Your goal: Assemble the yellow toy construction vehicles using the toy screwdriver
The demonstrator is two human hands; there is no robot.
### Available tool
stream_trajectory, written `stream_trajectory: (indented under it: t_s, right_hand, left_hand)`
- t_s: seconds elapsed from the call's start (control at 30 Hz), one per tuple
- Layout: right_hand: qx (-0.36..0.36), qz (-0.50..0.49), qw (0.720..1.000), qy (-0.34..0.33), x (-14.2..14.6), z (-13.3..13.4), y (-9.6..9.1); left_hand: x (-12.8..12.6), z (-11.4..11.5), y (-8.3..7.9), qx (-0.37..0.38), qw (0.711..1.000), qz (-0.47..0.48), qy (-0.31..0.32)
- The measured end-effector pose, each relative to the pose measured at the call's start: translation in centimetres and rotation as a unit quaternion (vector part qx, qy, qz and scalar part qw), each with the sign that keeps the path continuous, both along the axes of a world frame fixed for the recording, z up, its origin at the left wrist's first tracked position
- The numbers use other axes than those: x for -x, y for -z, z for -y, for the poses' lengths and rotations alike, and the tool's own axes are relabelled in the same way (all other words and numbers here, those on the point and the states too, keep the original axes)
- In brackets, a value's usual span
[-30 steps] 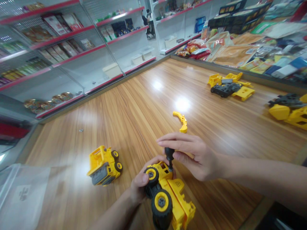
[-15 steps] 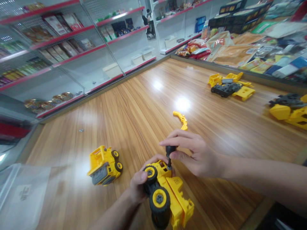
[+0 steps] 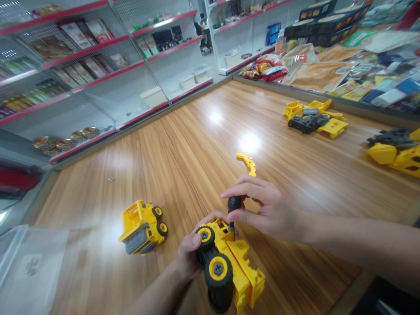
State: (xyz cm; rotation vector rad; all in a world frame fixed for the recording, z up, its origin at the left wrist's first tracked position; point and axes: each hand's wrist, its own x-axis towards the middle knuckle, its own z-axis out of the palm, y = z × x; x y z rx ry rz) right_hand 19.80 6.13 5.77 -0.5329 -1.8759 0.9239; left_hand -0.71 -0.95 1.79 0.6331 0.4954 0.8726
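The left hand (image 3: 190,249) is keeping its grip clamped around a yellow toy vehicle (image 3: 244,269), whose black-tyred wheels (image 3: 219,269) are showing. At the toy vehicle's far end, the right hand (image 3: 259,208) is pinching a black screwdriver (image 3: 234,204), its grip closed on the handle, and the shaft is reaching down to a grey piece (image 3: 231,228). On the tabletop (image 3: 157,148), a yellow dump truck (image 3: 139,227) is resting left of the toy vehicle, a curved yellow part (image 3: 246,162) is lying beyond it, and loose yellow-and-black parts (image 3: 308,122) are clustering farther off to its right.
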Motion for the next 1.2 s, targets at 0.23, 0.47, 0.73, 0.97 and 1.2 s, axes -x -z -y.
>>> stream_trajectory:
  t_s: [0.23, 0.47, 0.73, 0.97, 1.2]
  right_hand:
    - [0.006, 0.005, 0.999, -0.040, 0.00, 0.08, 0.10]
    - [-0.015, 0.013, 0.999, -0.043, -0.13, -0.01, -0.39]
    - [-0.014, 0.014, 0.999, -0.033, -0.16, 0.14, -0.53]
    - [-0.005, 0.014, 0.998, -0.053, -0.06, 0.11, -0.14]
    - [0.036, -0.003, 0.995, -0.089, -0.15, 0.09, -0.29]
  left_hand:
    - [-0.12, 0.07, -0.08, 0.002, 1.000, -0.006, -0.009]
    - [0.02, 0.15, 0.04, -0.007, 1.000, -0.018, 0.004]
    - [0.08, 0.29, 0.26, -0.005, 1.000, -0.007, 0.001]
    - [0.06, 0.23, 0.25, 0.002, 1.000, -0.009, 0.002]
    - [-0.04, 0.27, 0.23, -0.006, 1.000, -0.023, -0.003]
